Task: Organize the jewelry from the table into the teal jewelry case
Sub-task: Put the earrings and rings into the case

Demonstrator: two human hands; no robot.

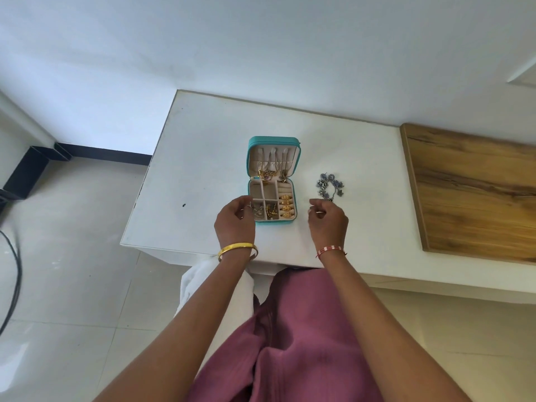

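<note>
While the left hand [236, 217] curls loosely at the nine o'clock edge of the teal jewelry case [272, 181], fingers narrow and pinching nothing I can make out, the case lies open near the middle of the white table [203, 146]. Necklaces [271, 172] hang in its lid, gold rings [286, 206] fill the ring rolls, and small earrings [265, 212] sit in the nearest compartments; two compartments look bare. At three o'clock from the case, well apart, a silver-blue jewelry cluster [330, 185] waits on the table. The right hand [327, 217] hovers just below it, fingers half-curled, seemingly empty. I judge the job mostly done, with only that cluster left.
</note>
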